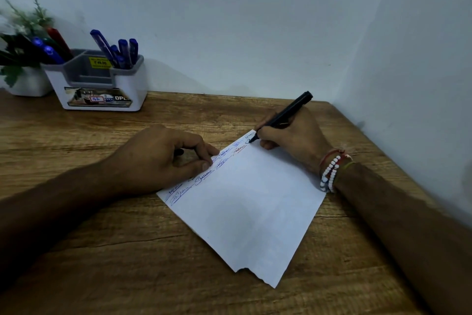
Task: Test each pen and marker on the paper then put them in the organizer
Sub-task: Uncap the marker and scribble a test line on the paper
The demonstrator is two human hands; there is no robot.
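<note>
Wooden desk (127,251), black marker (283,116) pinched in right hand (293,136), left hand (163,159) curled, fingertips on paper (250,210).

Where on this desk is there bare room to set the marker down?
Bare wood lies between the organizer and the left hand, and along the near edge of the desk below the paper. It is crowded at the paper's far corner, where the right hand writes with the black marker.
</note>
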